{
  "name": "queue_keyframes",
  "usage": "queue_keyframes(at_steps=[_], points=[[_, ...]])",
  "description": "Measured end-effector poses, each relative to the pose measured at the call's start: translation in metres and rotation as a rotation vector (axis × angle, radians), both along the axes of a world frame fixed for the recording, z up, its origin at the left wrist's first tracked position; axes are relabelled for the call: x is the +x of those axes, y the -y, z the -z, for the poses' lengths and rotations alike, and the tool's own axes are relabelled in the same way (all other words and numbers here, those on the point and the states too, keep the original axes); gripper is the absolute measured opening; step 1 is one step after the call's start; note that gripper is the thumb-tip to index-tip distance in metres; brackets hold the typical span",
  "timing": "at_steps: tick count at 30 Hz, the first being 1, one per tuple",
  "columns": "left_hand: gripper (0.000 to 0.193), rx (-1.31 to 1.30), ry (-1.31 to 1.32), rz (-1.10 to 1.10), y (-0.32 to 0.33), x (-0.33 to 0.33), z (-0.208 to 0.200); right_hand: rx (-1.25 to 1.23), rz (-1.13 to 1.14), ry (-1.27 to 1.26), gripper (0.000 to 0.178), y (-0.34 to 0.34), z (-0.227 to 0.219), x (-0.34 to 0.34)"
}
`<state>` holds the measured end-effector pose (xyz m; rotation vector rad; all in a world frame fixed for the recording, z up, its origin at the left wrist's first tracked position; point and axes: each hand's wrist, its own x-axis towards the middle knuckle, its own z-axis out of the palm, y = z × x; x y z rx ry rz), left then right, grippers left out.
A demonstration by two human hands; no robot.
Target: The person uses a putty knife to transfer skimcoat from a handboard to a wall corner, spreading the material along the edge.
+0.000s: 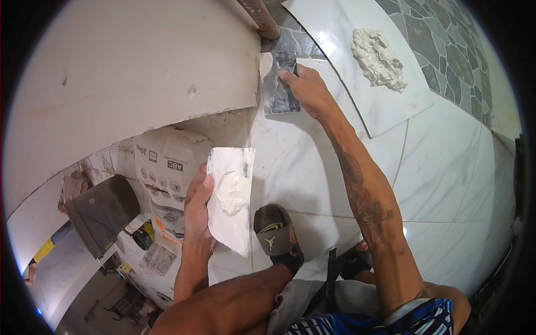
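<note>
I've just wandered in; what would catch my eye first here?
Probably the lumpy heap of off-white paste on the white slab at upper right. Near the centre, the left hand holds a white board bearing a smaller dab of paste. Near the top centre, the right hand grips a flat dark blade.

Right arm (371, 195) stretched far forward, long diagonal up and left from lower right, tattoos along inner forearm; right hand (307, 91) gripping, thumb (287, 77) extended leftward, other fingers mostly hidden; left arm (192, 271) shorter reach, forearm rising nearly upright from lower edge; left hand (199, 201) curled in hold, lower and nearer body than right, hands well apart; bare leg (229, 296) slanting below left forearm
</note>
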<state>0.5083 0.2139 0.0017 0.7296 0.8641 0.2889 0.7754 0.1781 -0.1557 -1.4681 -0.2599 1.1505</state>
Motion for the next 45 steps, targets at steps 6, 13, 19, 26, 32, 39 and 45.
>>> queue_keyframes(at_steps=[6,13,19,26,32,39,45], points=[[0.044,0.038,-0.031,0.040,0.005,0.011,-0.005,-0.135,-0.150,0.259,0.037,-0.001,-0.029,-0.008],[0.048,0.033,0.139,0.092,0.008,0.009,0.002,0.107,-0.155,0.734,0.034,-0.021,-0.031,-0.050],[0.048,0.111,-0.076,-0.013,0.007,0.015,-0.006,0.226,-0.205,0.591,0.031,0.017,-0.074,-0.054],[0.048,0.060,0.033,0.024,0.010,0.018,0.001,-0.150,-0.079,0.578,0.025,0.021,-0.056,-0.027],[0.049,0.055,-0.009,-0.010,0.014,0.013,-0.005,-0.131,-0.061,0.663,0.031,-0.018,-0.048,-0.038],[0.044,0.013,0.036,-0.007,0.004,0.001,0.000,-0.107,-0.124,0.723,0.027,-0.041,-0.043,-0.043],[0.036,-0.063,0.085,-0.042,0.000,0.000,0.003,-0.165,-0.168,0.806,0.035,-0.044,-0.036,-0.037]])
